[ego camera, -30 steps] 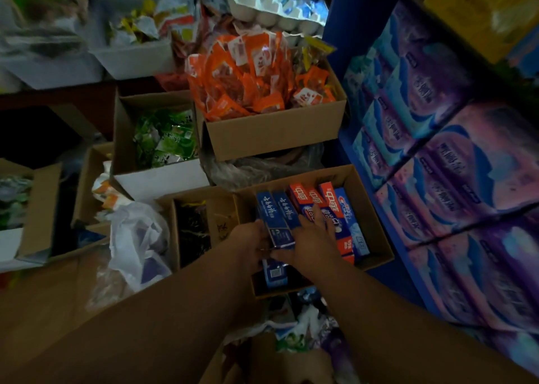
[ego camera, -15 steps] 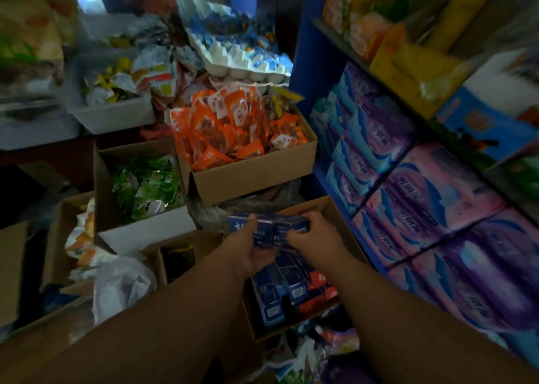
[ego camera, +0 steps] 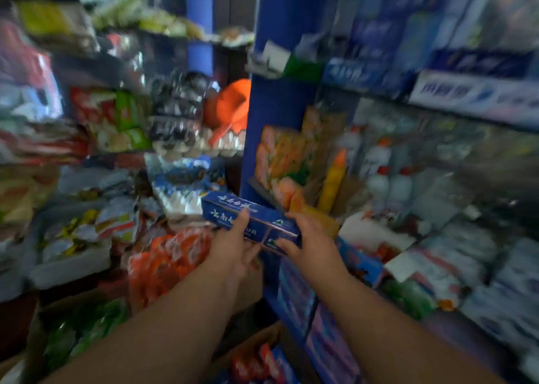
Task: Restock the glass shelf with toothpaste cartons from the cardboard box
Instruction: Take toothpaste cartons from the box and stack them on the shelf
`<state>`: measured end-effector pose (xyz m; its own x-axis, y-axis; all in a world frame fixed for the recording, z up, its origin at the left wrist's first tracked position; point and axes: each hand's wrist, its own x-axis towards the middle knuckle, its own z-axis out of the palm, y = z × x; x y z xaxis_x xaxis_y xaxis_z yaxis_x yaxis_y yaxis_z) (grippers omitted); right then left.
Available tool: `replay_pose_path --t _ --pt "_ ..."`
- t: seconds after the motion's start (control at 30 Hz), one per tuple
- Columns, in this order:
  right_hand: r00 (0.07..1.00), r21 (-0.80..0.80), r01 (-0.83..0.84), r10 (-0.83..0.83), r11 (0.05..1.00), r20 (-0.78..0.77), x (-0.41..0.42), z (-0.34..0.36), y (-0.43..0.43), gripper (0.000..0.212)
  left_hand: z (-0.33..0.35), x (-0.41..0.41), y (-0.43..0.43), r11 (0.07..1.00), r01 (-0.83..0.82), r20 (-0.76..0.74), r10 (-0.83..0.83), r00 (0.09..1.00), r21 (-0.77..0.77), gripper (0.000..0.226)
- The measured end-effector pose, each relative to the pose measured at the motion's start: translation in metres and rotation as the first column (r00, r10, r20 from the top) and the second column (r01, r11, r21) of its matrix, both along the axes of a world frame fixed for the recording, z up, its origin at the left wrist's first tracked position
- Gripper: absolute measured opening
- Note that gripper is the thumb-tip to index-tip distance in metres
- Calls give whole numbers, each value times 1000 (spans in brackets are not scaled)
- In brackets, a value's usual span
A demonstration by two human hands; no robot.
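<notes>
Cramped shop aisle, stock on all sides, frame smeared by head motion. Nearest, below my wrists: the cardboard box (ego camera: pixel 248 343), red and blue cartons (ego camera: pixel 256 363) left in it. A second ago both hands were down in that box; now they're up and well clear of it. Left hand (ego camera: pixel 233 249) grips the blue toothpaste cartons (ego camera: pixel 248 217) from the left, thumb on top, fingers under. Right hand (ego camera: pixel 312 243) clamps the right end. Looks like two cartons pressed together; blur makes the count unsure. Orange snack packs (ego camera: pixel 169 255) sit left of and below the grip. The blue upright (ego camera: pixel 277 106) stands just behind the bundle. The glass shelf (ego camera: pixel 437 112) is above and right of the grip, toothpaste already lined up (ego camera: pixel 472 97) on it. So the pick is done and the carry is underway; what's left is raising it right and setting it down. Can't see a free slot in this blur.
</notes>
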<state>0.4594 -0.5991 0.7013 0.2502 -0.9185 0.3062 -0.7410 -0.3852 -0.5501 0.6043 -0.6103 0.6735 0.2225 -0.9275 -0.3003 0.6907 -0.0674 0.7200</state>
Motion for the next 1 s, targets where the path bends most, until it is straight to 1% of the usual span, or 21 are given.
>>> replay_pose_path --t 0.07,0.13,0.2,0.3,0.37,0.4,0.43,0.47,0.5,0.53,0.57,0.63,0.67,0.73,0.8,0.83,0.87,0.9,0.93,1.0 --pt "999 -132 38 -34 991 32 -10 44 -10 50 39 -11 -18 990 -30 47 37 998 -140 44" --pt "995 -244 86 -71 966 71 -20 88 -17 46 82 -25 -28 961 -30 87 56 995 -276 47" --pt "992 -316 116 -96 942 80 -31 128 -22 44 120 -39 -41 925 -9 124 60 990 -379 47" --pt "989 -377 146 -123 915 85 -44 176 -27 40 167 -56 -61 863 37 165 54 985 -504 42" --pt "984 -408 174 -143 897 104 -50 202 -32 39 192 -64 -72 838 63 214 65 975 -542 37" --pt "982 -420 187 -155 888 111 -52 213 -36 38 204 -67 -74 841 79 259 74 963 -535 41" --pt "980 -429 199 -166 881 114 -54 223 -40 37 213 -69 -79 855 87 316 93 944 -511 51" --pt "977 -430 212 -179 878 116 -57 232 -45 37 220 -70 -90 872 84 372 117 921 -482 69" --pt "974 -427 226 -195 876 116 -59 239 -51 37 227 -72 -98 891 97 457 133 879 -445 79" --pt "971 -419 239 -210 876 115 -62 245 -58 37 235 -74 -103 902 125 557 142 818 -412 80" --pt "968 -409 251 -224 877 112 -65 249 -66 37 243 -76 -104 911 156 667 155 728 -382 73" --pt "957 -359 289 -261 887 125 -70 253 -82 38 250 -83 -111 932 212 857 159 489 -294 58" --pt "949 -318 314 -286 895 132 -72 253 -91 39 251 -85 -120 937 244 906 139 399 -251 55" --pt "932 -248 361 -346 899 103 -75 250 -108 41 250 -89 -140 938 297 962 100 256 -176 55" --pt "907 -234 409 -422 882 -3 -79 249 -123 42 249 -90 -154 938 336 994 51 99 -82 55" --pt "883 -258 428 -462 866 -85 -82 249 -129 42 248 -89 -161 942 334 999 34 -8 -29 54" --pt "848 -294 442 -501 848 -171 -84 249 -134 42 246 -89 -167 948 317 995 39 -97 -6 52" --pt "810 -324 452 -534 831 -241 -86 251 -139 43 244 -88 -173 959 284 989 63 -136 -22 51" --pt "779 -334 462 -556 821 -290 -88 253 -145 43 243 -86 -179 960 278 988 79 -129 -41 50" --pt "743 -325 477 -572 817 -346 -91 257 -156 41 244 -86 -187 962 273 986 72 -150 -29 50"
